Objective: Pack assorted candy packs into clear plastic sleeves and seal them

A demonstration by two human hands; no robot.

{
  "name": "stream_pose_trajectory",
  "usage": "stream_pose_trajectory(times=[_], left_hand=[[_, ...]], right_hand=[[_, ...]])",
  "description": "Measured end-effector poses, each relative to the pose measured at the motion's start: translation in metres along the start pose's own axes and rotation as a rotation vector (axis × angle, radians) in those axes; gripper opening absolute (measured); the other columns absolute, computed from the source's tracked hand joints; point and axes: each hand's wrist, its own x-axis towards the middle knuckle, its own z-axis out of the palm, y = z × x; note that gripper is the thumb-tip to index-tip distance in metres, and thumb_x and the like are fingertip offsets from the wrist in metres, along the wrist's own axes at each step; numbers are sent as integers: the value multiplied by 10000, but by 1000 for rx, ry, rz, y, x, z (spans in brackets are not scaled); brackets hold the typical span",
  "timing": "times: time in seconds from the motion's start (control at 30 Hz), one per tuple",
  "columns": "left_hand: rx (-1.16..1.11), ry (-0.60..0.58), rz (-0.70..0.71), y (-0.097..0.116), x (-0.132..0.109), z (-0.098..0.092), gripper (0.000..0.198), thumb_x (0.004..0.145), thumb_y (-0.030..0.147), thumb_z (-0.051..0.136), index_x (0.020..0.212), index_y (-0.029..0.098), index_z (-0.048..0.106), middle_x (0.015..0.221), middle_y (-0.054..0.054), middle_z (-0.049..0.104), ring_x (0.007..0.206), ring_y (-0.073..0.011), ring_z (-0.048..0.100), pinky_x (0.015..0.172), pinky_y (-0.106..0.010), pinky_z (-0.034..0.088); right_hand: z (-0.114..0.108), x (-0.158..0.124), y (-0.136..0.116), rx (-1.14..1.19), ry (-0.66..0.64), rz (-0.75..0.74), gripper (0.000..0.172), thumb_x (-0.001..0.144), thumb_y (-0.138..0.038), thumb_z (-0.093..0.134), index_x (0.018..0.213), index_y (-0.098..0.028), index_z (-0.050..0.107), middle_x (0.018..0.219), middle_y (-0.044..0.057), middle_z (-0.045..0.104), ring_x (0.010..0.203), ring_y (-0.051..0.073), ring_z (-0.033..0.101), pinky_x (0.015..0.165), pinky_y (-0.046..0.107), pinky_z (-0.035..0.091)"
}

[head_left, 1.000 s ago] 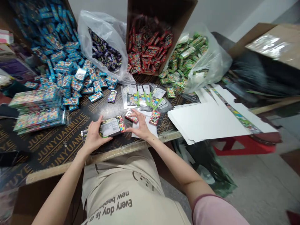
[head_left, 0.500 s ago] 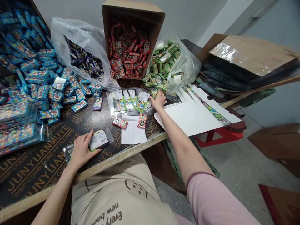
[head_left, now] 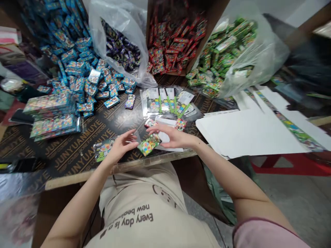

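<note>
A small green candy box (head_left: 148, 145) with colourful print is tilted just above the table's front edge. My right hand (head_left: 172, 136) grips it, with the fingers over its top and the thumb at its lower right side. My left hand (head_left: 122, 144) is just left of the box, its thumb and fingers apart and curved, with no thing visible between them. Beneath and left of that hand lies a clear printed packet (head_left: 103, 150). Behind my right hand are two red boxes, one at the left (head_left: 150, 123) and one at the right (head_left: 180, 124), by a partly hidden white sheet (head_left: 165, 121).
Several printed plastic packets (head_left: 168, 101) lie fanned out mid-table. Behind are heaps of blue boxes (head_left: 77, 69), purple boxes (head_left: 122, 48), red boxes (head_left: 176, 44) and green boxes (head_left: 227, 44). White card sheets (head_left: 248, 132) overhang the right edge. Stacked packs (head_left: 54, 117) stand left.
My right hand has come from the green heap to the front edge with a green box. My left hand has left the white-labelled packet's side and lifted towards the right hand. The view has shifted.
</note>
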Motion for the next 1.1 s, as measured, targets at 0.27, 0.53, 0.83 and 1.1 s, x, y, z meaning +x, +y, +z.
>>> stream_pose_trajectory(times=[0.27, 0.53, 0.83, 1.1], left_hand=[[-435, 191, -136, 0, -3, 7, 786, 516, 256, 873, 1233, 131, 576, 573, 87, 528, 508, -60, 510, 517, -175, 387], [-188, 255, -42, -15, -3, -6, 812, 636, 408, 803, 1337, 156, 480, 822, -35, 674, 754, -177, 647, 695, -295, 508], [974, 124, 264, -48, -3, -32, 1121, 581, 402, 831, 1512, 219, 235, 1200, -115, 574, 1147, -316, 518, 1079, -509, 295], [830, 37, 384, -40, -10, -32, 1256, 574, 405, 839, 1541, 241, 55, 1239, -92, 565, 1158, -293, 530, 1136, -528, 219]], right_hand=[[42, 25, -19, -36, 261, -28, 730, 795, -319, 662, 1448, -281, 339, 1491, 95, 395, 1398, 285, 349, 1144, 500, 293], [86, 30, -8, -276, 379, -28, 781, 678, -371, 709, 1392, -294, 399, 1234, 83, 581, 1169, 310, 527, 1061, 517, 299], [83, 12, 22, -512, 491, 150, 678, 695, -358, 710, 1313, -263, 447, 1229, 97, 608, 1164, 330, 548, 1075, 546, 195], [82, 13, 14, -148, 244, 50, 799, 704, -385, 755, 1399, -248, 386, 1356, 120, 545, 1261, 313, 502, 1097, 544, 300]])
